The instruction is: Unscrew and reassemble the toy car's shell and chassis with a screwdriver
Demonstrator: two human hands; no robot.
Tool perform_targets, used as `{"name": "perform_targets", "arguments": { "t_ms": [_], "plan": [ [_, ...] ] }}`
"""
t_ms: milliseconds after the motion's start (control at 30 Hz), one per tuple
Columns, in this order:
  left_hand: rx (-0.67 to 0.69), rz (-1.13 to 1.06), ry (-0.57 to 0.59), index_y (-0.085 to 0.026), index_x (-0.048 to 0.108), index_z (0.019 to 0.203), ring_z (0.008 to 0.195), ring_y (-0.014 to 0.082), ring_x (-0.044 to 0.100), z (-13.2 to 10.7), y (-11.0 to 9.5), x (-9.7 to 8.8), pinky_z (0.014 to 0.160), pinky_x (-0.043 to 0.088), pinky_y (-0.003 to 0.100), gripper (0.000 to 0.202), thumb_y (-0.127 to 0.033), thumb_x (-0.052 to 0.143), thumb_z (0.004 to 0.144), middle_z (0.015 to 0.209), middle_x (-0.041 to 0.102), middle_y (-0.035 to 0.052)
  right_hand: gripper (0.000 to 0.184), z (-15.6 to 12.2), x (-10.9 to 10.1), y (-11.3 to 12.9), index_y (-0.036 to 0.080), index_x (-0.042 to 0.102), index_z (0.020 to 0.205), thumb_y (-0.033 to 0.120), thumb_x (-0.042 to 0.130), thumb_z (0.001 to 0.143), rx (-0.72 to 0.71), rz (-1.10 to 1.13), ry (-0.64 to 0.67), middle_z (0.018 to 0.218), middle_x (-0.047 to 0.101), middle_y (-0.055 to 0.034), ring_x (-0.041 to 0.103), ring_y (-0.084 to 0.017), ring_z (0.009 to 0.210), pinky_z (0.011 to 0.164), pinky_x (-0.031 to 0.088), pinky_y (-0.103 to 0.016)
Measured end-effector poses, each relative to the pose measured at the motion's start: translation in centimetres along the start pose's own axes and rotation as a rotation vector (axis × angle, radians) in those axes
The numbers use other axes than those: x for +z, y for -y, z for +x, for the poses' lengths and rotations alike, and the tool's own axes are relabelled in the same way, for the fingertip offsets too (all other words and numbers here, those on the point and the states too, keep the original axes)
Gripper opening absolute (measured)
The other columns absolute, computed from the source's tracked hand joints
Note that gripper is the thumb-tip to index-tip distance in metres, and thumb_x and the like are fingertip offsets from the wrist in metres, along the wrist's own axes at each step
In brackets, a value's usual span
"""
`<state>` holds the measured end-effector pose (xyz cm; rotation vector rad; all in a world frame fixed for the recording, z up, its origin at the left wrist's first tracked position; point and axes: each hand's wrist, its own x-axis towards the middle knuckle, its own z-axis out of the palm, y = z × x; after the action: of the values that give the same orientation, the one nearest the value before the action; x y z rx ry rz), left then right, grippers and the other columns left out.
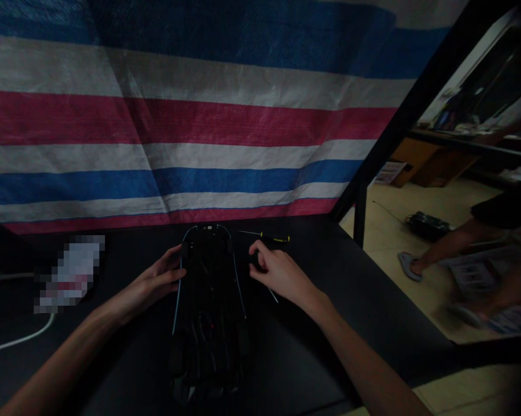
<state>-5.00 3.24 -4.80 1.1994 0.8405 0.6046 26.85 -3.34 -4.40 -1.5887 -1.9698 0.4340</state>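
At the middle of the dark table [373, 300], the person's two bare hands flank one black model car [209, 300], which lies lengthwise between the forearms, its nose towards the striped sheet. The left hand [158, 280] is loosely spread, gripping nothing, its fingertips resting against the car's left edge near a front wheel. The right hand [277, 271] sits just beside the car's right flank, its fingers curled around one small dark piece [255, 260]; what that piece is cannot be told in the dim light. One thin shaft [274, 297] pokes out from under this hand. Just beyond the right hand lies one screwdriver [264, 236] with a yellow-and-black handle, flat on the table. Well to the left runs one white cable [23, 340]. Behind the table hangs a red, white and blue striped sheet [199, 115]. On the floor at far right stand another person's legs [442, 251], one foot in a sandal.
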Motion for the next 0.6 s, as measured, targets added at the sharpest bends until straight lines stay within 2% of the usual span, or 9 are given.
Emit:
{"name": "perform_targets", "arguments": {
  "t_ms": [100,267,400,600],
  "plan": [
    [-0.008,-0.009,-0.001,-0.038,0.044,0.150,0.141,0.0338,0.051,0.1,0.2,0.0,0.113,0.048,0.045,0.064,-0.036,0.070,0.091,0.160,0.047,0.0042,0.024,0.1,-1.0,0.8,0.025,0.053,0.120,0.028,0.055,0.096,-0.050,0.146,-0.056,0.069,0.055,0.0070,0.058,-0.013,0.063,0.063,0.043,-0.025],
    [0.016,-0.023,0.008,-0.036,0.042,0.151,0.143,0.0343,0.047,0.1,0.3,-0.1,0.113,0.047,0.045,0.065,-0.034,0.069,0.092,0.160,0.045,0.0056,0.027,-0.3,-1.8,2.6,0.027,0.045,0.120,0.033,0.058,0.098,-0.164,0.638,-0.361,0.093,0.069,-0.0001,0.069,-0.017,0.085,0.080,0.054,-0.032],
    [0.021,0.011,-0.013,-0.037,0.043,0.150,0.145,0.0347,0.045,0.0,0.3,-0.1,0.111,0.049,0.043,0.065,-0.037,0.070,0.091,0.163,0.042,0.0040,0.027,-0.8,-1.6,3.5,0.027,0.047,0.121,0.030,0.060,0.097,-0.216,0.610,-0.411,0.097,0.071,-0.0025,0.071,-0.018,0.091,0.086,0.055,-0.036],
    [0.045,0.018,0.020,-0.037,0.043,0.150,0.148,0.0338,0.041,-0.1,0.3,-0.2,0.112,0.048,0.043,0.061,-0.037,0.067,0.094,0.166,0.037,0.0023,0.029,-1.1,-1.5,3.6,0.027,0.050,0.123,0.024,0.062,0.097,-0.244,0.507,-0.408,0.097,0.072,-0.0016,0.071,-0.018,0.090,0.086,0.054,-0.035]
  ]
}}
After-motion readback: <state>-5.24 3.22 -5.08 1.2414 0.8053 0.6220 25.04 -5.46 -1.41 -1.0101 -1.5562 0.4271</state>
